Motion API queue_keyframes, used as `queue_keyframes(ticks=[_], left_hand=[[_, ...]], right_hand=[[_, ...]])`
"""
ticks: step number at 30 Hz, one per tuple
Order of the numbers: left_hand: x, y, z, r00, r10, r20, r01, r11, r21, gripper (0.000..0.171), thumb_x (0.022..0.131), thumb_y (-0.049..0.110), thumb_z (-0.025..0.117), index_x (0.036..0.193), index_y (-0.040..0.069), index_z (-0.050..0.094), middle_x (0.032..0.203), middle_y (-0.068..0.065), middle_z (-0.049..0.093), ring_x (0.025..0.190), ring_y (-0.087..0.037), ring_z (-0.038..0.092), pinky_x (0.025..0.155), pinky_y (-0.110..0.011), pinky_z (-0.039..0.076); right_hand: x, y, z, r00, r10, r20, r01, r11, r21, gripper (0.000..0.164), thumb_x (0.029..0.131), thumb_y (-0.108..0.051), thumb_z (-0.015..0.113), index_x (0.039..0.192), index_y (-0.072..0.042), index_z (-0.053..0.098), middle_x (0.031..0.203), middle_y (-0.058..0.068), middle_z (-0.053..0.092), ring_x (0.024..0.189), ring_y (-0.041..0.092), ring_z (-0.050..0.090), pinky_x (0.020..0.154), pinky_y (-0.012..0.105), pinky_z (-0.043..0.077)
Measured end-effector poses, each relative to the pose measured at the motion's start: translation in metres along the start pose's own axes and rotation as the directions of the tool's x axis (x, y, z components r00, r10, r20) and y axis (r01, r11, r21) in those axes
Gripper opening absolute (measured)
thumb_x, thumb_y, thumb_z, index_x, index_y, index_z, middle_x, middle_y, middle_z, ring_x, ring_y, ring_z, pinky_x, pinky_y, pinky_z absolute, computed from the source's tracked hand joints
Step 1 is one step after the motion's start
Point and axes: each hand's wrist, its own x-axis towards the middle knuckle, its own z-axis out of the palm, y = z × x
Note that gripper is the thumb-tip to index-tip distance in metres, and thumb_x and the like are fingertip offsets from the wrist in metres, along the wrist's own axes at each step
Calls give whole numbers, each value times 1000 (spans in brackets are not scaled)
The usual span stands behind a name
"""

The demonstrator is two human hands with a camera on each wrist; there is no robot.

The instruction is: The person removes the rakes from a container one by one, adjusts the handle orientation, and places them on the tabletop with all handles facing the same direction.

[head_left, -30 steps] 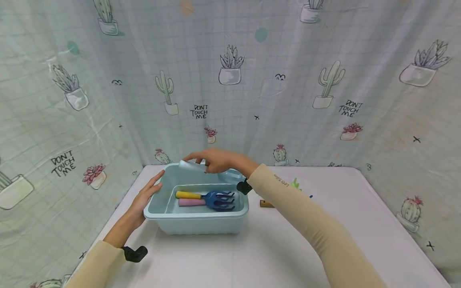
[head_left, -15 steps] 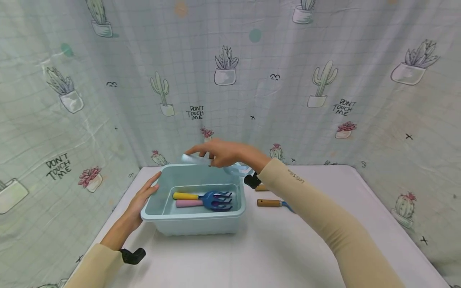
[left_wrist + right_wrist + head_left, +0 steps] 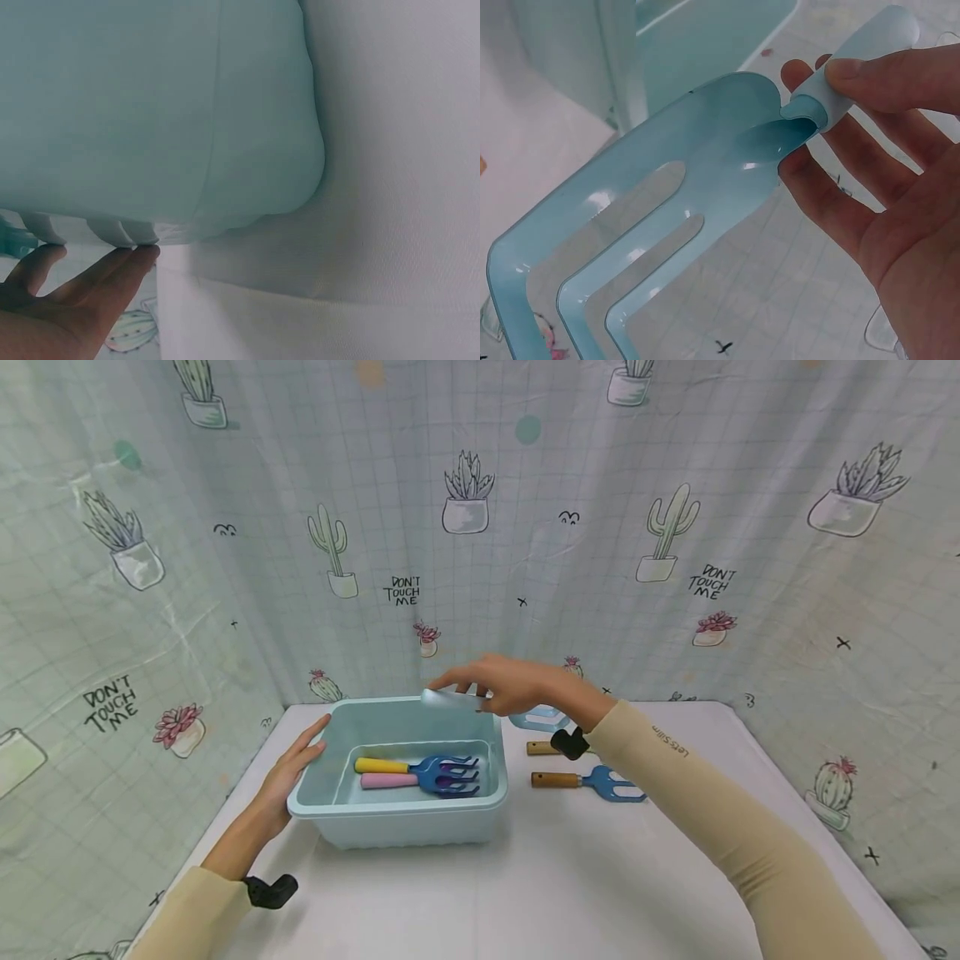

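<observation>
My right hand holds a light-blue hand rake by its handle, thumb on one side and fingers on the other in the right wrist view. The rake's bent, slotted tines point away from the palm, and in the head view it passes over the back right corner of a pale blue bin. My left hand rests with extended fingers against the bin's left side, fingertips at the rim in the left wrist view. Inside the bin lie a yellow-handled cultivator and a pink-handled cultivator, side by side, their blue prongs overlapping.
Right of the bin, a blue hand fork with a wooden handle lies on the white table. Behind it shows another wooden handle, partly covered by the right forearm. A cactus-print curtain encloses the table's back and sides.
My right hand has moved rightward with the rake, from over the bin's back left part toward its back right corner. More of the wooden-handled fork now shows. My left hand stays on the bin.
</observation>
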Motion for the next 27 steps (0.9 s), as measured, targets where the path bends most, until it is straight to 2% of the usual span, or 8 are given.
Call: queue_keyframes(ticks=[6, 11, 19, 27], left_hand=[[0, 1, 0, 1000, 4, 3, -4, 1000, 1, 62, 111, 48, 36, 166, 42, 8, 176, 0, -9, 162, -41, -5, 121, -75, 12], [1, 2, 1, 1000, 1, 0, -1, 1000, 4, 62, 111, 49, 37, 166, 43, 9, 176, 0, -9, 162, -40, -4, 121, -74, 12], [1, 2, 1, 1000, 10, 1, -10, 1000, 6, 62, 111, 47, 37, 166, 42, 8, 176, 1, -9, 162, -40, -6, 121, -75, 11], [-1, 0, 0, 1000, 13, 4, -13, 1000, 0, 63, 111, 49, 38, 166, 41, 9, 176, 2, -10, 162, -39, -7, 121, -75, 10]], right_hand=[[-17, 10, 0, 1000, 24, -6, -24, 1000, -11, 69, 94, 8, 60, 154, -25, 50, 142, 9, 65, 115, 32, 72, 87, 37, 63], [-31, 18, 1, 998, 56, -16, -57, 998, -29, 74, 90, 12, 59, 153, -27, 51, 136, 11, 68, 111, 32, 73, 83, 37, 64], [-51, 29, 5, 994, 105, -26, -107, 989, -99, 74, 89, 11, 64, 152, -28, 53, 135, 12, 69, 110, 30, 73, 87, 41, 63], [-72, 43, 10, 992, 127, -18, -128, 989, -78, 74, 89, 13, 60, 152, -25, 52, 135, 14, 68, 110, 32, 73, 85, 38, 63]])
